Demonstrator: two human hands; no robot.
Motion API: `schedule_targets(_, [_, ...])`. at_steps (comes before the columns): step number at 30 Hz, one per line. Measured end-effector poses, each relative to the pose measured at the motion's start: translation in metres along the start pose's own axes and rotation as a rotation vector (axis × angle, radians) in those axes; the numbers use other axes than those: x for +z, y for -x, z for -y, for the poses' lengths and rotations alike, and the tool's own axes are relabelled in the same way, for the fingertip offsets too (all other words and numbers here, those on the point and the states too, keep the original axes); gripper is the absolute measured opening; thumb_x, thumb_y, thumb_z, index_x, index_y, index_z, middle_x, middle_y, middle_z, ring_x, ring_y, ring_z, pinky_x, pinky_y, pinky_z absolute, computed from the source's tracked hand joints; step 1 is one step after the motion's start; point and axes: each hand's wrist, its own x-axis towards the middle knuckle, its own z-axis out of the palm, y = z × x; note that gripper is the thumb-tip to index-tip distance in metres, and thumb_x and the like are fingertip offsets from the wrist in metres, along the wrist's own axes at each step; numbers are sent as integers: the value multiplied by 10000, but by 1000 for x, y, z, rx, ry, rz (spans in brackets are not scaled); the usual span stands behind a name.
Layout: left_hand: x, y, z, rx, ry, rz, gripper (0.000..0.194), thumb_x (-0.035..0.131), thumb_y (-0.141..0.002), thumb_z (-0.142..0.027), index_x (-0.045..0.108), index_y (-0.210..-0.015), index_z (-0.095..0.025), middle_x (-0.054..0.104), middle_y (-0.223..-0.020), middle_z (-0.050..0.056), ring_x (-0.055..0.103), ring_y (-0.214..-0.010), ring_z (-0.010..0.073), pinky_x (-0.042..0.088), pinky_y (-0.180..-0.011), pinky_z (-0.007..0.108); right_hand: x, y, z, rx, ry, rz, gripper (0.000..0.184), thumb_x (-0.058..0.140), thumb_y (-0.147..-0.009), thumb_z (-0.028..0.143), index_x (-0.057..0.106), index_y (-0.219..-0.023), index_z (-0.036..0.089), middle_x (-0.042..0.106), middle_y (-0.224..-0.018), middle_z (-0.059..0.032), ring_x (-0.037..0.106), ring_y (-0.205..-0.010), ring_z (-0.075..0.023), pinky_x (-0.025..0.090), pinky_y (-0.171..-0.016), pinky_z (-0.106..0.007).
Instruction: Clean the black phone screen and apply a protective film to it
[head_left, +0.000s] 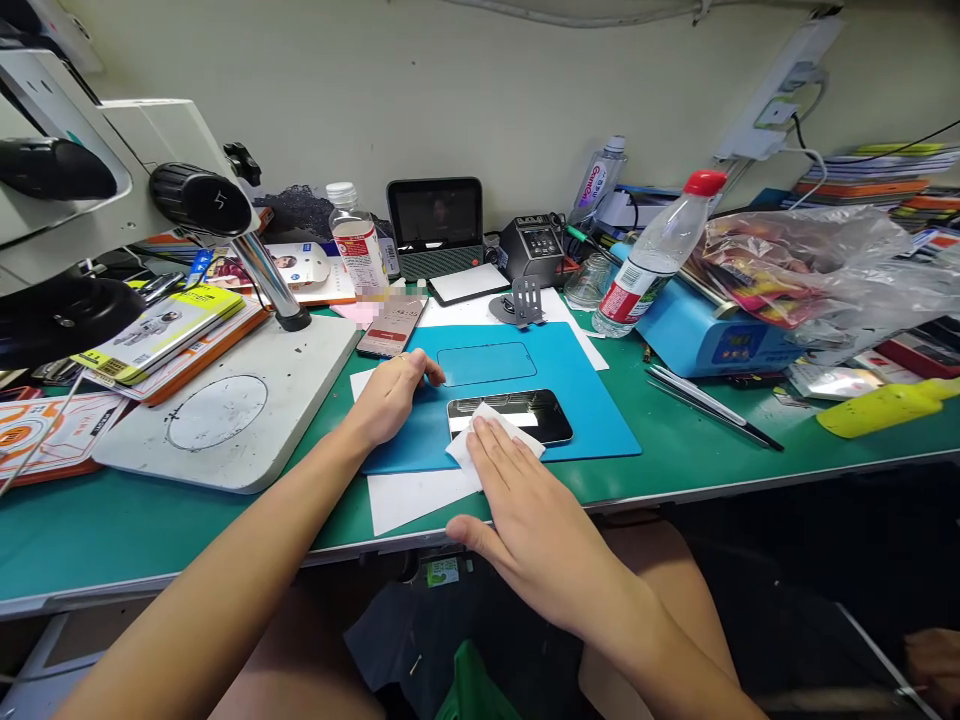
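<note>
My right hand [536,510] presses a folded white wipe [529,440] onto the glossy black screen of a smartphone [551,415]. Its fingers are straight and together, the thumb sticks out to the left, and the wipe covers the phone's lower left part. Beneath the phone lies a blue mat [592,400]. My left hand [391,400] rests on the mat's left edge, loosely curled, with nothing visible in it. Beside its fingertips a thin dark rounded-rectangle outline [487,362] shows on the mat. A second phone [394,325] lies behind that hand, its screen lit.
A microscope stand [247,420] fills the left side. Tweezers [712,405] lie right of the mat. A red-capped bottle [652,260] leans near a blue box [697,325]. A yellow squeeze bottle [877,408] lies far right. A phone holder [521,303] stands behind the mat.
</note>
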Motion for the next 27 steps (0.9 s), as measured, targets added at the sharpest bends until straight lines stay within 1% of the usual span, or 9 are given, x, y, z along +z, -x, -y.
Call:
schedule_targets(3, [0,0,-1,-2,2,-10,677,176,-1037,-576,696,-859,-181,704,-874,69,576,-807,211,439,-790,344,0,-25,-2,42,0,-8,896,360,-965,677,320,-1543,-7,206,-1638,-225,153,-1537,-315,206,-1252,-483])
schedule_targets(6, [0,2,-1,-15,5,-22,670,174,-1038,-570,688,-855,-182,706,-870,68,575,-793,209,442,-783,343,6,-47,5,53,-15,-50,966,343,-942,723,325,-1528,-46,210,-1632,-254,128,-1540,-333,162,-1261,-474])
schedule_targets(9, [0,3,-1,-18,4,-24,670,175,-1039,-567,693,-860,-182,708,-874,68,578,-794,207,446,-785,341,12,-36,15,47,-25,-65,1006,337,-924,750,292,-1541,-44,174,-1638,-255,96,-1542,-337,163,-1261,-486])
schedule_targets(13, [0,1,-2,-8,6,-23,689,178,-1034,-586,703,-850,-179,710,-869,74,589,-800,210,455,-780,340,10,-8,16,-6,-23,15,970,321,-933,739,252,-1569,10,126,-1653,-214,102,-1542,-328,214,-1247,-510])
schedule_targets(15, [0,0,-3,1,1,-17,697,183,-1029,-601,704,-839,-179,709,-859,75,589,-797,212,456,-779,342,7,-12,11,-6,-15,32,948,312,-946,724,257,-1567,10,138,-1652,-214,110,-1541,-324,211,-1247,-509])
schedule_targets(20, [-1,1,-3,-24,10,-22,716,177,-1021,-629,702,-842,-176,712,-868,77,590,-796,212,464,-776,340,5,-49,3,12,-2,-31,936,335,-960,695,316,-1531,-47,213,-1633,-253,126,-1542,-325,157,-1263,-471])
schedule_targets(22, [-1,2,-3,-23,5,-13,730,164,-1020,-635,702,-842,-176,714,-872,80,593,-802,213,466,-783,342,7,-45,6,29,3,-44,937,358,-955,695,321,-1529,-45,211,-1632,-253,131,-1540,-331,174,-1259,-484])
schedule_targets(25, [-1,1,-3,-9,-22,-5,736,155,-1023,-630,710,-852,-178,716,-874,80,598,-810,216,468,-793,348,10,-22,15,40,-1,-28,935,356,-953,700,292,-1549,-18,170,-1641,-233,136,-1538,-331,222,-1246,-507])
schedule_targets(27, [-1,0,-3,-1,-32,-1,735,149,-1026,-621,714,-861,-180,719,-885,80,604,-818,218,473,-800,351,10,-12,18,44,-7,-19,933,336,-953,706,286,-1556,-4,162,-1643,-222,143,-1535,-331,244,-1239,-510])
